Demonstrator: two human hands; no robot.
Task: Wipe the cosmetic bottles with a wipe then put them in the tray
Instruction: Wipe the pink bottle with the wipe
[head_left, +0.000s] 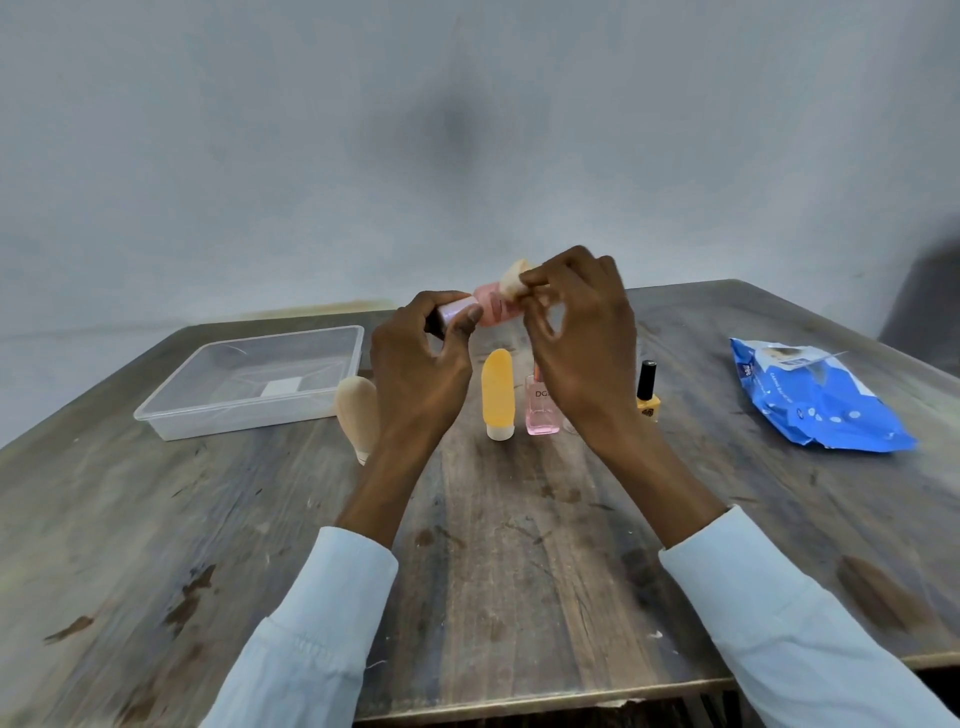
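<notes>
Left hand (426, 358) grips the pink bottle (493, 304) by its cap end, held above the desk (519, 545), exposing the body. Right hand (582, 332) pinches the wipe (511, 280) against it. Tray (171, 421) holds no bottles.

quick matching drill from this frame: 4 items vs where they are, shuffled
Items:
1. pink bottle
2. wipe
3. tray
4. wipes pack

Places:
A. far right on the table
B. left on the table, nothing in it
C. pinched in the right hand
D. held in the left hand, above the table

Pairs: 1-D, 2-C, 3-B, 4-A
</notes>
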